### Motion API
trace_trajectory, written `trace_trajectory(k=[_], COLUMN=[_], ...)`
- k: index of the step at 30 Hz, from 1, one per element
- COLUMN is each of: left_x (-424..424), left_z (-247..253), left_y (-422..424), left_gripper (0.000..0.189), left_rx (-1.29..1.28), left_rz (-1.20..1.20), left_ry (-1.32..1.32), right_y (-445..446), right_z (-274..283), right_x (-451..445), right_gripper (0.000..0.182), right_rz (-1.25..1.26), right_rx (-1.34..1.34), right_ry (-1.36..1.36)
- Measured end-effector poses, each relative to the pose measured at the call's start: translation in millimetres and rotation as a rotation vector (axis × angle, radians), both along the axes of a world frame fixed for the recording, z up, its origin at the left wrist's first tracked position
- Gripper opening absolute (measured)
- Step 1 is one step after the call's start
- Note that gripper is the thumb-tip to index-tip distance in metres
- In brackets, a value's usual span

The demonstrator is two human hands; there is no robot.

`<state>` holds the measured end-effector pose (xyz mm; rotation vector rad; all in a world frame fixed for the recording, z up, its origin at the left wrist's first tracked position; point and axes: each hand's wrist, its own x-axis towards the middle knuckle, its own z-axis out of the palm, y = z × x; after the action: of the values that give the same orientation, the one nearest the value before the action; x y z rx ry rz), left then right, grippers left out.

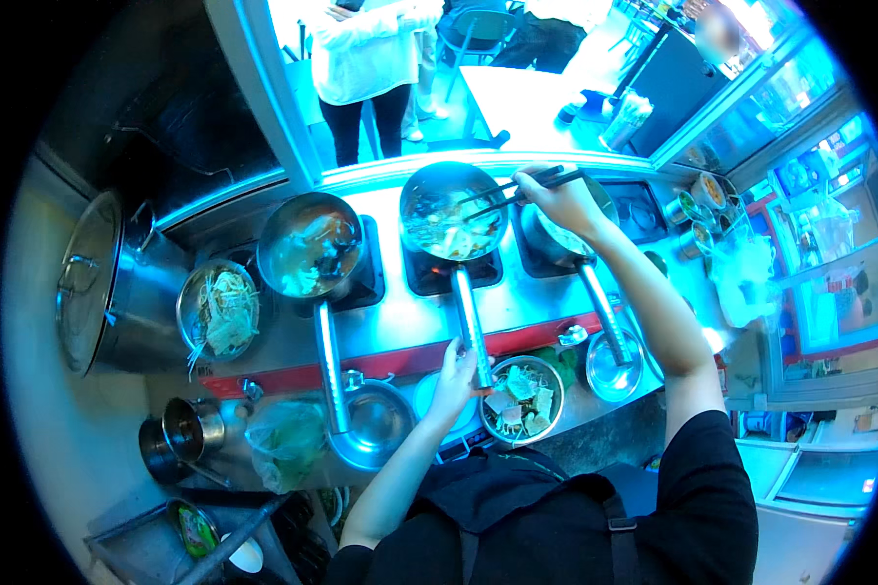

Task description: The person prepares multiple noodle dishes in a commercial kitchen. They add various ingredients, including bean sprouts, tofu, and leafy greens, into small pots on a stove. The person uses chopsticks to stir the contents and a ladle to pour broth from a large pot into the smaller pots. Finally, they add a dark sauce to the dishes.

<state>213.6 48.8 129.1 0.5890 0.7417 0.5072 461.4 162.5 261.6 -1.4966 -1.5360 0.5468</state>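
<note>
My right hand (549, 197) grips a pair of dark chopsticks (499, 193), one stick slightly apart from the other. Their tips reach into the middle long-handled pan (410, 230), among pale food pieces in liquid. My left hand (450, 384) is around the lower part of that pan's metal handle (471, 314), with fingertips showing on its right side. On the left burner stands another pan (265, 263) with brownish liquid and food. A third pan (545, 238), right of the middle one, is partly hidden by my right hand and forearm.
Below my hands are a metal bowl of noodle-like strands and pale slabs (521, 402) and an empty metal bowl (380, 431). A similar filled bowl (218, 311) and a lidded stockpot (128, 307) stand left. Condiment containers (708, 191) sit right. A person (366, 66) stands beyond the counter.
</note>
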Motion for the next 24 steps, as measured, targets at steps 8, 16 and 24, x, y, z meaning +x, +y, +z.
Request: trace_trajectory(k=[8,16,24], left_x=[26.6,-0.1,107.0], left_z=[7.5,-38.4,-21.2], left_y=[-17.0,-50.1,-90.1], left_gripper=[0.028,0.047,0.031], left_rx=[0.166,-0.166,-0.072], left_rz=[0.044,0.152,-0.273], left_ry=[0.066,0.105,0.007], right_y=[-12.9,-89.7,-97.0], right_z=[28.3,25.4,-15.5], right_x=[46.7,140.9,182.0], right_gripper=[0.019,0.015,0.013], right_rz=[0.109,0.037,-0.033], right_rx=[-0.029,-0.128,0.014], right_ry=[0.159,-0.058,-0.154])
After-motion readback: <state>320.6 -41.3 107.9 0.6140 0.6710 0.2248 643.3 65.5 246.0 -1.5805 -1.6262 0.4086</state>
